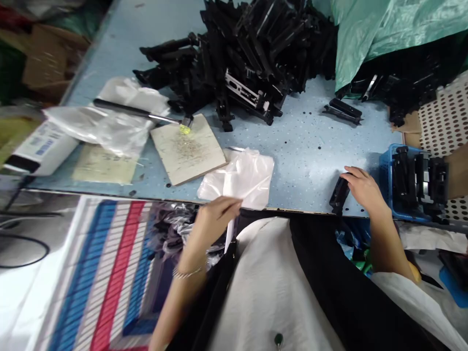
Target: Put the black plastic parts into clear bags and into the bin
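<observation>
My right hand (365, 189) is closed on the upper end of a black plastic part (340, 196), which stands tilted near the table's front edge. At the same edge, my left hand (219, 213) pinches the near side of a clear plastic bag (258, 178). A white strip (229, 235) hangs just below those fingers; whether they hold it too I cannot tell. Behind the bag lies a pale square board (188, 151). A black-handled tool (124, 107) rests with its yellow-smeared head on that board.
A big heap of black parts (256, 53) covers the back of the blue table (303, 161). One loose black part (342, 112) lies right of it. A blue basket (387, 168) of parts stands at right, under a green sack (398, 29). More plastic bags (113, 122) lie left.
</observation>
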`<state>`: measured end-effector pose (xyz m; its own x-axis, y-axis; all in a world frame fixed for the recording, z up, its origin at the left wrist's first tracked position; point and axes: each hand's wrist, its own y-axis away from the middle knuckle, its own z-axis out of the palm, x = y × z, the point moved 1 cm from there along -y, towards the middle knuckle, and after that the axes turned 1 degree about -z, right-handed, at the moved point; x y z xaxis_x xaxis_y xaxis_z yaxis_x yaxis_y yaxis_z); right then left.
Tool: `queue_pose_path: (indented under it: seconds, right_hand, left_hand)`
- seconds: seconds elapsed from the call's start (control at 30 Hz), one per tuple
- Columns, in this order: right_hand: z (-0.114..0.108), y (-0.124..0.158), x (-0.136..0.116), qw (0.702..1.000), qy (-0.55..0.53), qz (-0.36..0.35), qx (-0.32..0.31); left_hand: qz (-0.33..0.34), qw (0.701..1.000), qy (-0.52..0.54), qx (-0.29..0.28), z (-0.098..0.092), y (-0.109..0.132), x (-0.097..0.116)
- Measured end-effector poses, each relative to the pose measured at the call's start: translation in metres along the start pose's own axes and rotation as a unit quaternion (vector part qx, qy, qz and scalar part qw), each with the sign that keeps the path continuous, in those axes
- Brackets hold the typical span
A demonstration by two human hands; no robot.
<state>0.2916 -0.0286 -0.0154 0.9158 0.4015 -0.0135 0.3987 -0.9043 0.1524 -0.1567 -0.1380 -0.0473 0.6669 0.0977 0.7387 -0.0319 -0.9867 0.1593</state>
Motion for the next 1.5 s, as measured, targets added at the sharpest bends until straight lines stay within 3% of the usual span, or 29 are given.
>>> queue_pose_path:
  seconds: [0.07, 0.17, 0.27, 0.33, 0.4, 0.5, 0.57, 0.6, 0.67, 0.73, 0.83, 0.9, 0.97, 1.03, 1.2, 1.33, 1.4, 1.5]
  right_hand:
    - [-0.002, -0.008, -0.009, 0.999, -0.001, -0.033, -0.003]
    - [-0.005, -0.017, -0.022, 0.998, -0.030, -0.053, -0.021]
    - [0.001, -0.025, -0.036, 0.989, -0.149, -0.013, -0.022]
    - [0.009, -0.032, -0.053, 0.952, -0.303, 0.027, -0.013]
    - [0.016, -0.042, -0.079, 0.868, -0.492, 0.064, -0.010]
    - [0.019, -0.062, -0.132, 0.676, -0.731, 0.084, -0.045]
    - [0.018, -0.076, -0.167, 0.563, -0.820, 0.064, -0.081]
    - [0.017, -0.083, -0.182, 0.522, -0.846, 0.053, -0.093]
    - [0.017, -0.097, -0.203, 0.471, -0.875, 0.042, -0.103]
    - [0.023, -0.108, -0.213, 0.455, -0.882, 0.053, -0.107]
    - [0.036, -0.116, -0.213, 0.462, -0.876, 0.083, -0.108]
    - [0.042, -0.116, -0.208, 0.462, -0.876, 0.097, -0.099]
    - [0.045, -0.113, -0.203, 0.457, -0.879, 0.103, -0.090]
    - [0.044, -0.110, -0.202, 0.455, -0.881, 0.097, -0.088]
    - [0.036, -0.109, -0.208, 0.464, -0.879, 0.067, -0.088]
    - [0.030, -0.097, -0.199, 0.473, -0.875, 0.082, -0.072]
    - [0.027, -0.080, -0.190, 0.453, -0.880, 0.075, -0.125]
    - [0.029, -0.051, -0.181, 0.409, -0.865, 0.052, -0.286]
  left_hand:
    - [0.028, 0.994, -0.019, 0.107, 0.027, -0.029, 0.022]
    - [0.024, 0.987, -0.058, 0.149, 0.055, -0.063, 0.033]
    - [-0.021, 0.990, 0.023, 0.140, 0.053, -0.079, 0.022]
    - [-0.054, 0.986, 0.097, 0.125, 0.042, -0.081, 0.012]
    - [-0.077, 0.981, 0.144, 0.104, 0.033, -0.081, 0.006]
    - [-0.101, 0.975, 0.185, 0.077, 0.031, -0.081, 0.004]
    - [-0.121, 0.966, 0.212, 0.079, 0.037, -0.082, 0.003]
    - [-0.128, 0.962, 0.223, 0.087, 0.040, -0.082, 0.003]
    - [-0.123, 0.959, 0.235, 0.105, 0.043, -0.080, 0.003]
    - [-0.089, 0.961, 0.235, 0.113, 0.038, -0.074, 0.007]
    - [-0.010, 0.966, 0.210, 0.148, 0.015, -0.059, 0.017]
    - [0.044, 0.969, 0.162, 0.181, -0.002, -0.050, 0.023]
    - [0.087, 0.975, 0.098, 0.179, -0.011, -0.046, 0.026]
    - [0.107, 0.982, 0.030, 0.152, -0.009, -0.049, 0.025]
    - [0.095, 0.987, -0.077, 0.101, 0.017, -0.064, 0.017]
    - [0.101, 0.982, -0.120, 0.105, 0.011, -0.060, 0.023]
    - [0.096, 0.980, -0.121, 0.123, 0.002, -0.057, 0.025]
    - [0.112, 0.981, -0.088, 0.129, -0.006, -0.057, 0.022]
